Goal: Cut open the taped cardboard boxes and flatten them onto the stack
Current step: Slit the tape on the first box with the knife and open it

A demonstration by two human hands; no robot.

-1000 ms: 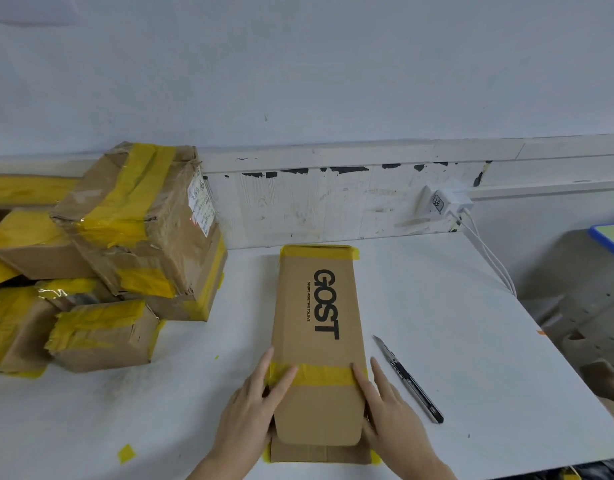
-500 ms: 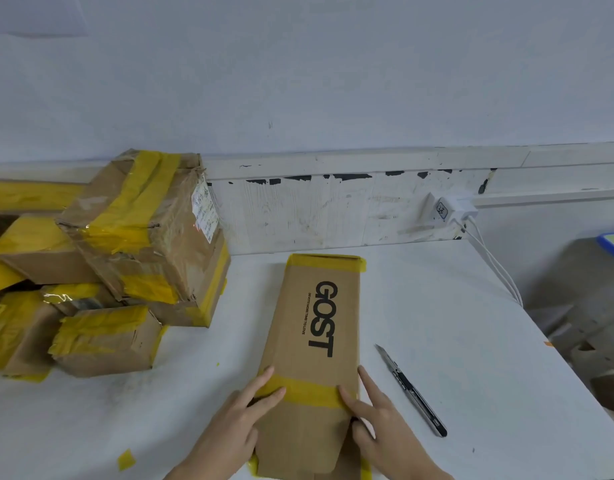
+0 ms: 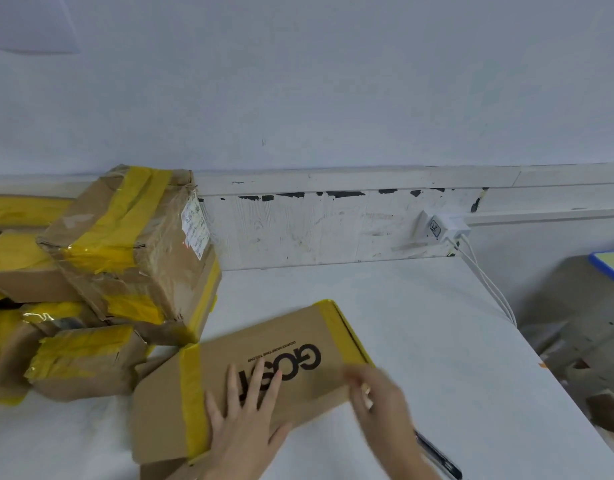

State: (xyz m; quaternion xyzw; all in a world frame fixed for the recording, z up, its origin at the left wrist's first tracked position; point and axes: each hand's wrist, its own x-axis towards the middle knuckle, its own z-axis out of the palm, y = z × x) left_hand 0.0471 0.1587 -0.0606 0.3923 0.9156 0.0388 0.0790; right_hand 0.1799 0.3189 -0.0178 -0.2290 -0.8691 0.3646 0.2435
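The GOST box has swung from lengthwise to crosswise, far end now at two o'clock. My left hand presses it flat, fingers spread; my right hand is blurred, grip unclear. I'd say we're positioning for cutting; next I'll need the knife at five o'clock.

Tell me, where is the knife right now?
The knife lies on the white table at the bottom right of the head view, partly hidden under the right hand, right of the GOST box.
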